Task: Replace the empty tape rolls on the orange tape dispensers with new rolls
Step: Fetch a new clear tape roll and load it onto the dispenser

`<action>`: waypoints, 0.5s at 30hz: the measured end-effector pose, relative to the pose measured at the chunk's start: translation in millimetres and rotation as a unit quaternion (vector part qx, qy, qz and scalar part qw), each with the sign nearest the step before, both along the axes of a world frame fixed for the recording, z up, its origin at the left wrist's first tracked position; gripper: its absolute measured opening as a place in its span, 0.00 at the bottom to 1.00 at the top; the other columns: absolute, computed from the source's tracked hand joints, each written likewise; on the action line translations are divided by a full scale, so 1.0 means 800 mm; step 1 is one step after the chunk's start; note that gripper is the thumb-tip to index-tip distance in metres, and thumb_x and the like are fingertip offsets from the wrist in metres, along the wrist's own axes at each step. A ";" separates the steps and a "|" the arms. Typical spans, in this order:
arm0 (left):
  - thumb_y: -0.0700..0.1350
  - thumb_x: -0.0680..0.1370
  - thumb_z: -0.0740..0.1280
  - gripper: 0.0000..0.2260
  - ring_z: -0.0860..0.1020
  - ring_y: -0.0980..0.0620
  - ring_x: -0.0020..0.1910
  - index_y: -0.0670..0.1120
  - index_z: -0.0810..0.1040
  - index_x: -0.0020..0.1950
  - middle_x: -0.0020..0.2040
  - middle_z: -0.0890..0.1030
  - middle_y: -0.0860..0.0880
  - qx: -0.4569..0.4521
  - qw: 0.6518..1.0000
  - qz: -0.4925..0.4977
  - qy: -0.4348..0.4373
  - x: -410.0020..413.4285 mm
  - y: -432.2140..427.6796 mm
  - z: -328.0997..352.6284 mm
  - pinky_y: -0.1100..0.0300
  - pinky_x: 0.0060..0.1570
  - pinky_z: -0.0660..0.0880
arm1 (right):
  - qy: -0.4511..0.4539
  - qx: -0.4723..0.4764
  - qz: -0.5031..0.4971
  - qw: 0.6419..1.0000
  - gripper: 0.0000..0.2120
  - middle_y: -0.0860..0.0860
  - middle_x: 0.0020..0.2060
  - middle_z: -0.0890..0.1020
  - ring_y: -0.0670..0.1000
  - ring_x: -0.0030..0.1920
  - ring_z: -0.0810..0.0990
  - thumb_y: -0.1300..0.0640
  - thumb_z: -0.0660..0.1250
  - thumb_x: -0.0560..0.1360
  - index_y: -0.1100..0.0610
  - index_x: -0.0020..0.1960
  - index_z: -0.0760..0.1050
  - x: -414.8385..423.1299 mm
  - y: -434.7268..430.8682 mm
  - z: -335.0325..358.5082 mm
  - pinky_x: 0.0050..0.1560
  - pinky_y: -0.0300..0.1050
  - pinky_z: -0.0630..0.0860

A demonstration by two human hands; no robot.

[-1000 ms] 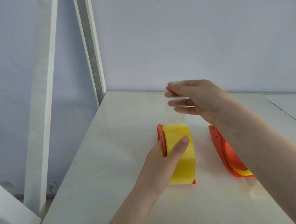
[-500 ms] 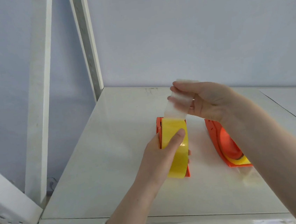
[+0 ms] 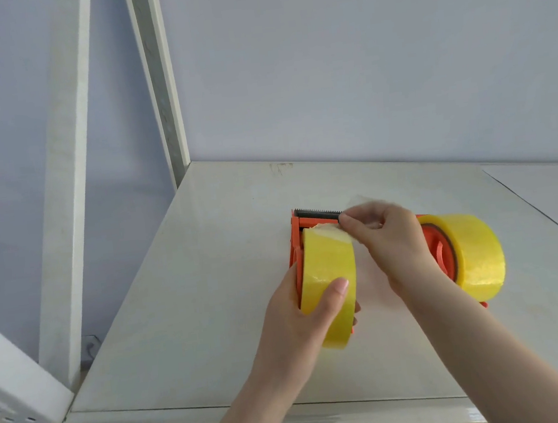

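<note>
- Right hand is pinching the free end of the tape between thumb and forefinger, with the other fingers curled in behind. The pinch looks meant to keep the sticky strip taut and off the roll.
- Just beyond the pinch, the toothed blade is showing at the far end of the near dispenser. The strip is being held low and close to it, probably to lay the end across the teeth.
- Left hand is gripping the yellow roll and the dispenser together, thumb lying across the roll's face and fingers wrapped underneath. Judged purpose: bracing the roll so it is not turning while the other hand is pulling.
- The roll is sitting on the dispenser's hub, inside that grip, so the loading looks done. Threading the end appears to be the step in hand.
- Behind the right wrist, the second dispenser is lying on the shelf with a second roll on its hub, touched by neither hand.
- Whether the strip is already touching the teeth is hidden by the fingers.
- Risk, as a judgement: slack in the strip letting it fold back and stick to the roll.
</note>
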State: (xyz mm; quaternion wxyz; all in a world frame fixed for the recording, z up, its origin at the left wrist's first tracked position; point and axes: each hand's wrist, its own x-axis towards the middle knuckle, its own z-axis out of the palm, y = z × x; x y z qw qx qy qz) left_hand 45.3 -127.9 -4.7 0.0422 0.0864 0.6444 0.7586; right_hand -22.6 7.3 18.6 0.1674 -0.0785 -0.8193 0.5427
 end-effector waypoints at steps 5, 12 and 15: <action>0.51 0.69 0.64 0.10 0.81 0.61 0.32 0.50 0.75 0.48 0.34 0.84 0.59 -0.007 1.000 -0.016 0.018 0.000 -0.003 -0.006 0.71 0.32 0.75 | 0.029 0.061 0.002 0.998 0.02 0.43 0.35 0.79 0.41 0.37 0.74 0.55 0.70 0.71 0.53 0.40 0.80 -0.002 0.000 0.003 0.41 0.36 0.70; 0.54 0.66 0.68 0.17 0.81 0.59 0.31 0.44 0.76 0.48 0.31 0.83 0.53 0.005 0.998 -0.049 0.028 0.002 -0.011 -0.007 0.70 0.32 0.74 | -0.001 -0.050 -0.005 0.999 0.08 0.48 0.29 0.80 0.43 0.28 0.74 0.56 0.67 0.74 0.54 0.36 0.77 -0.029 0.013 0.036 0.30 0.32 0.69; 0.56 0.65 0.67 0.20 0.82 0.57 0.32 0.43 0.76 0.49 0.32 0.83 0.51 -0.003 0.998 -0.055 0.031 0.001 -0.012 -0.010 0.68 0.33 0.75 | -0.130 -0.219 0.062 0.965 0.10 0.44 0.24 0.81 0.42 0.23 0.76 0.55 0.65 0.75 0.52 0.35 0.75 -0.038 0.023 0.063 0.23 0.30 0.68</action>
